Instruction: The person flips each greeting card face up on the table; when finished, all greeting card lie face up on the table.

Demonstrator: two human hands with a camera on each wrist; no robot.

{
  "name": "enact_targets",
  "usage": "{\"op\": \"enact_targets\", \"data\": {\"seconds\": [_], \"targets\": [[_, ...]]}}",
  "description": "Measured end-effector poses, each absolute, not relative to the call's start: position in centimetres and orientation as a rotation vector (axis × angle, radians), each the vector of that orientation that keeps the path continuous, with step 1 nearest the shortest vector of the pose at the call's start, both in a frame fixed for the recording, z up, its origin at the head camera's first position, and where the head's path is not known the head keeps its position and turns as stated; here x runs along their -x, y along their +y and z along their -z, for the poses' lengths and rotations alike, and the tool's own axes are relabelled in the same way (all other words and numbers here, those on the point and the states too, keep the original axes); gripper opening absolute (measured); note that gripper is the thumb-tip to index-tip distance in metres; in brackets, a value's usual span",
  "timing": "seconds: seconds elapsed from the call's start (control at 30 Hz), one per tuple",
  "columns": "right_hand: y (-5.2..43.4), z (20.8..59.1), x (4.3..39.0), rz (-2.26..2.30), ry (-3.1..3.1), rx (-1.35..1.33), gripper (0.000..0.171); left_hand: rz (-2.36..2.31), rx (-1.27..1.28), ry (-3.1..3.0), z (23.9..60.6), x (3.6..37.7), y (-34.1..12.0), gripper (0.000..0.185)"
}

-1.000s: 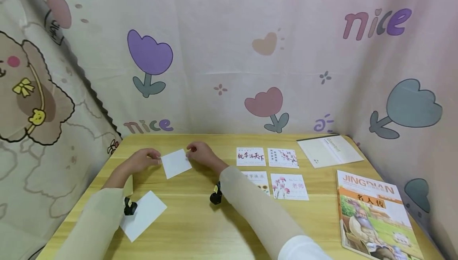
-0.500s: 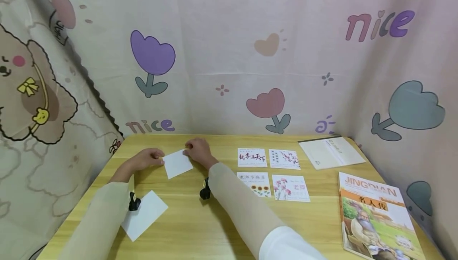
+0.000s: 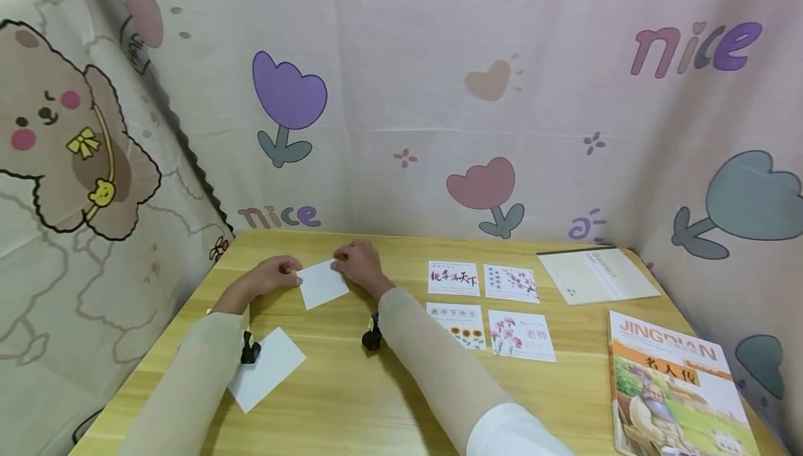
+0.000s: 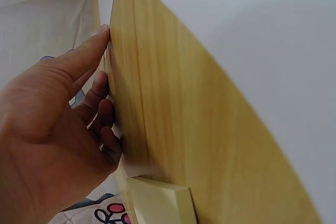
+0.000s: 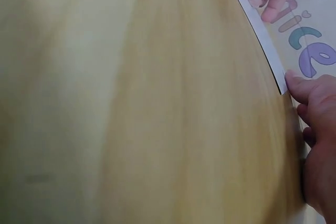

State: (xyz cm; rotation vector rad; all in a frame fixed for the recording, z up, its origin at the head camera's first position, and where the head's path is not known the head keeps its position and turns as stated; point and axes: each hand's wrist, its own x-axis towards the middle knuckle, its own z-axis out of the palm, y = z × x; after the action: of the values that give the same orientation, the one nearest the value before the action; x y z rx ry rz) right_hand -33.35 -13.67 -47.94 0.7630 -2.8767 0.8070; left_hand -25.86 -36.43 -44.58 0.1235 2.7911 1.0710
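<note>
A small blank white card [image 3: 323, 286] is at the back left of the wooden table, lying close to its top. My left hand [image 3: 271, 276] holds the card by its left corner, its thumb tip right at the edge in the left wrist view. The lower fingers of that hand [image 4: 63, 108] are curled beneath. At the card's upper right corner, my right hand [image 3: 362, 266] pinches it between thumb and finger. The right wrist view shows the card [image 5: 265, 43] edge-on, with my right thumb [image 5: 299, 85] on its near end.
A larger white sheet [image 3: 270, 370] lies near my left forearm. Beside it, a pale yellow block [image 4: 163, 203] is mostly hidden by the sleeve. Several printed cards [image 3: 454, 279] form two rows at centre right. A pale notebook [image 3: 596, 276] and an illustrated book [image 3: 680, 386] lie at right.
My right hand has shifted from beside the card's right edge onto its upper right corner. The left hand stays at the left corner. The head view has turned slightly left.
</note>
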Motion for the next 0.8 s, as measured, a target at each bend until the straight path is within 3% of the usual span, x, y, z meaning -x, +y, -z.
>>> {"op": "enact_targets", "data": {"seconds": [0.53,0.8], "targets": [[-12.4,47.5,33.5,-0.821,-2.906,-0.795,0.028,-1.034,-0.176,2.775,44.3,26.9,-35.9,0.031],[-13.0,47.4,33.0,-0.827,-2.889,-0.850,0.030,-1.034,-0.180,2.777,44.5,26.4,-36.6,0.022]]}}
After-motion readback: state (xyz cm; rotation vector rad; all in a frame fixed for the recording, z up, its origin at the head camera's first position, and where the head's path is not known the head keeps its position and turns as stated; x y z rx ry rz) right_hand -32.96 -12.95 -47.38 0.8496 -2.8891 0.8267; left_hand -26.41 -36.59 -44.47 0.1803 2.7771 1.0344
